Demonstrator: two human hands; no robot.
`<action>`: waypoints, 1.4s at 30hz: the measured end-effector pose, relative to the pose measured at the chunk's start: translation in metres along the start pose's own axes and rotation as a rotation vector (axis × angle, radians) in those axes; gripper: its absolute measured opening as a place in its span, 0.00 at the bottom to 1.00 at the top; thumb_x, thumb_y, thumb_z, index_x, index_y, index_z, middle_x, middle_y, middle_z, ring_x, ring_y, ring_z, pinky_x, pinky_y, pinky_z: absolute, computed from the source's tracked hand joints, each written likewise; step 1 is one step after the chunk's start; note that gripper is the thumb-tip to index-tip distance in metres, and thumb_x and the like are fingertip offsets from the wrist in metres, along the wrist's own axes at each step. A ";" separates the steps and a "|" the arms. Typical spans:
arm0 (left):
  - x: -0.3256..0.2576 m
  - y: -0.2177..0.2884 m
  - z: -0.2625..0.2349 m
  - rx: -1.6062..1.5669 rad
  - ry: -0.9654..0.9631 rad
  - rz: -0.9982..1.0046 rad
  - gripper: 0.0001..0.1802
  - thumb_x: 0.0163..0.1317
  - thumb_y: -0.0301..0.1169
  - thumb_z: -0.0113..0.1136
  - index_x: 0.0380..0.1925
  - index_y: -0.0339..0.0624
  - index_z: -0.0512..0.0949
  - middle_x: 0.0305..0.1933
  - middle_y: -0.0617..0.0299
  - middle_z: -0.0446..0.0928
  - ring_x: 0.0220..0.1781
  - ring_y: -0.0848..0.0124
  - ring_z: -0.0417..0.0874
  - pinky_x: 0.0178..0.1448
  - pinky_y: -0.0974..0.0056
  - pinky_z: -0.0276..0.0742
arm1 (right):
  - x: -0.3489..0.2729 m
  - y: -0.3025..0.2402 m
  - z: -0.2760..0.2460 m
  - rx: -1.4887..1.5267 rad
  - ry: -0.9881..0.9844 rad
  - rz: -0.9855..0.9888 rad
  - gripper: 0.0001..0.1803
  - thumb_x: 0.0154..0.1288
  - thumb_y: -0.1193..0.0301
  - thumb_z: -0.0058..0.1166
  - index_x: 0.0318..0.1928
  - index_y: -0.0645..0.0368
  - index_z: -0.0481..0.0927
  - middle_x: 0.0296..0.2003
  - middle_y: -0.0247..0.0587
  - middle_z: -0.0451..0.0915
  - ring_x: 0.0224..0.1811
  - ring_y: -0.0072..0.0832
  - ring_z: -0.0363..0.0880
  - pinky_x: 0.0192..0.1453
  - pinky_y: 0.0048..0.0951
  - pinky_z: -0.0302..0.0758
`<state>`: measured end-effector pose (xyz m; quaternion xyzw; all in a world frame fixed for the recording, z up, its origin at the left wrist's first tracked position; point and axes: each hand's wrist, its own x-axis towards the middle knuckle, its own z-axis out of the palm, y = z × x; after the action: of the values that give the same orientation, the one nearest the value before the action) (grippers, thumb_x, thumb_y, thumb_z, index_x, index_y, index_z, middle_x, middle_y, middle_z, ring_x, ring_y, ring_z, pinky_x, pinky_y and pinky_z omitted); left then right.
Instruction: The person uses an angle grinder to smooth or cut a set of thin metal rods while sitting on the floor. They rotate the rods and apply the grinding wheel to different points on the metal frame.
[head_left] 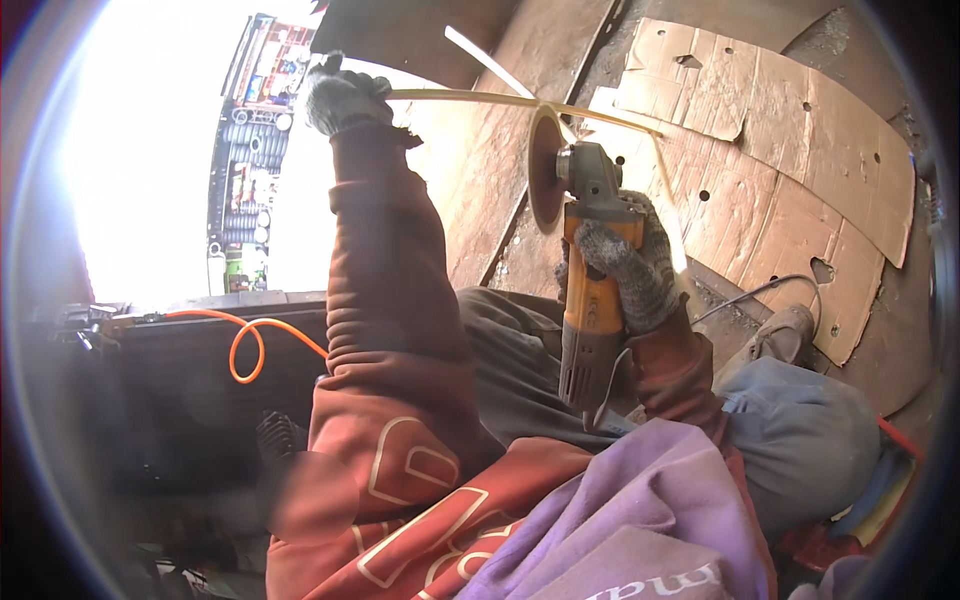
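My left hand (345,98), in a grey knit glove, is stretched out far to the left and closed round the end of a long thin yellowish strip (455,96). The strip runs rightward from it over the cardboard. In a similar glove, my right hand (635,265) grips the yellow and grey body of an angle grinder (590,325), held upright with its head at the far end. The grinder's round disc (545,170) stands edge-on at the strip; whether it touches cannot be told. A second pale strip (487,62) crosses behind the first.
Flattened cardboard sheets (770,110) with holes cover the brown floor at the right. A cable (760,288) trails near my shoe (785,335). At left, an orange hose (235,350) loops over a dark surface. Beyond it, shelved goods (255,150) stand in bright glare.
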<state>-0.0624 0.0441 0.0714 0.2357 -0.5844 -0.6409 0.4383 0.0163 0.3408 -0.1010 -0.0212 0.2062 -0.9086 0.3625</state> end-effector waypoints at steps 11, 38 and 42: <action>-0.088 0.005 -0.056 -0.105 -0.598 0.101 0.14 0.70 0.32 0.42 0.46 0.31 0.70 0.14 0.72 0.57 0.11 0.77 0.56 0.15 0.66 0.58 | 0.011 0.056 0.001 -0.206 0.025 0.015 0.25 0.54 0.73 0.67 0.49 0.55 0.68 0.41 0.36 0.78 0.39 0.22 0.78 0.43 0.25 0.79; -0.115 -0.022 -0.121 -0.233 -0.314 0.154 0.14 0.71 0.33 0.42 0.47 0.34 0.73 0.11 0.72 0.58 0.07 0.78 0.53 0.17 0.69 0.55 | 0.046 0.088 -0.005 -0.164 0.081 0.120 0.23 0.52 0.74 0.69 0.46 0.56 0.71 0.37 0.39 0.79 0.35 0.24 0.80 0.37 0.25 0.81; -0.106 -0.026 -0.130 -0.228 -0.338 0.094 0.12 0.69 0.37 0.49 0.44 0.42 0.74 0.13 0.70 0.61 0.12 0.75 0.60 0.20 0.67 0.65 | 0.036 0.096 0.010 -0.092 0.079 0.169 0.26 0.53 0.74 0.69 0.49 0.57 0.68 0.42 0.38 0.77 0.40 0.23 0.78 0.41 0.24 0.80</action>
<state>0.0895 0.0602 -0.0027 0.0460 -0.5836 -0.7121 0.3875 0.0540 0.2508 -0.1329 0.0155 0.2629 -0.8646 0.4279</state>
